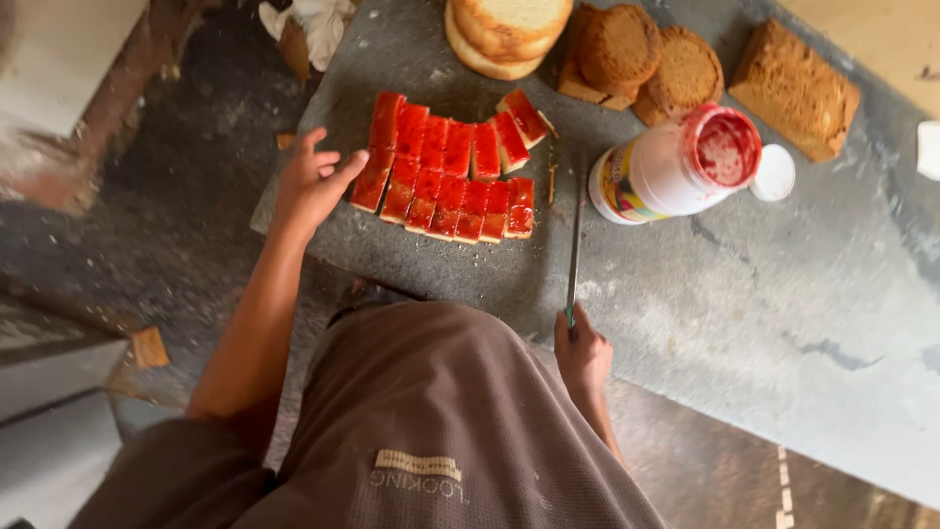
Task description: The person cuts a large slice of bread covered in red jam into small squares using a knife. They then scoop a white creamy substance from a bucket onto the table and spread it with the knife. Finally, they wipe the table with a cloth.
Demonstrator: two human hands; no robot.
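Note:
A slab of bread spread with red jam [450, 168] lies cut into several small rectangular pieces on a grey stone slab [685, 284]. My left hand [311, 184] rests at the left edge of the pieces, fingers spread, thumb touching the nearest piece. My right hand [582, 351] grips the handle of a long thin knife [574, 245] at the slab's near edge. The blade lies flat, pointing away from me, just right of the cut pieces.
An open white jar of red jam [676, 167] lies tilted right of the knife, its white lid [774, 173] beside it. Round pale buns [507, 31], brown round rusks [646, 59] and a brown loaf piece [795, 90] sit along the far edge.

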